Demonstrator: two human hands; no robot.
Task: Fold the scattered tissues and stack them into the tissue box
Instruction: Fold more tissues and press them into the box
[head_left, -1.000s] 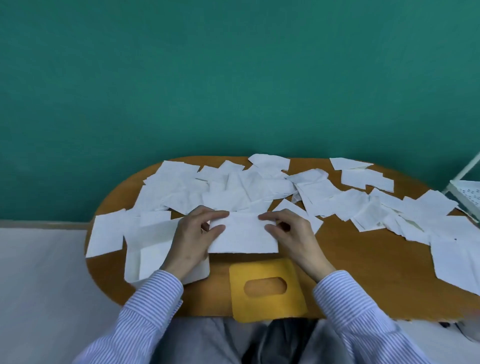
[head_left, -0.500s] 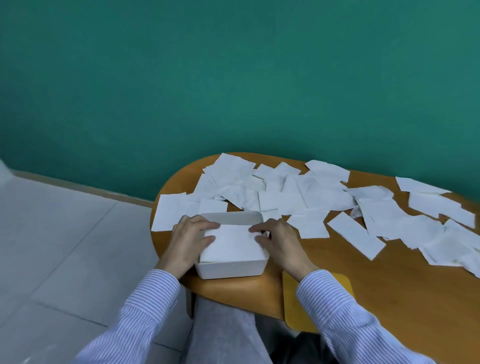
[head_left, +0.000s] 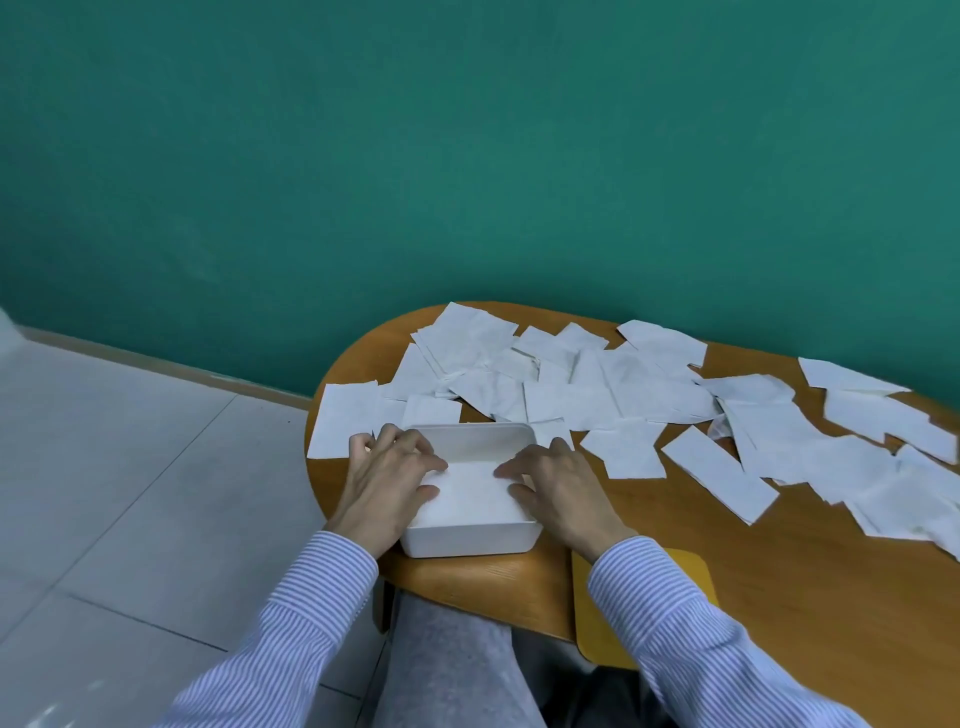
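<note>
A white tissue box stands at the near left end of the wooden table. A folded white tissue lies inside it. My left hand lies over the box's left rim, its fingers pressing the tissue's left end. My right hand lies over the right rim, its fingers pressing the right end. Several unfolded tissues are scattered over the table behind the box and to the right.
The yellow box lid lies at the near table edge, partly under my right sleeve. A folded strip of tissue lies right of the box. A green wall rises behind the table; pale floor tiles are at the left.
Both hands carried the folded tissue from the table in front of me leftward into the box and now press it down. The view has swung left.
</note>
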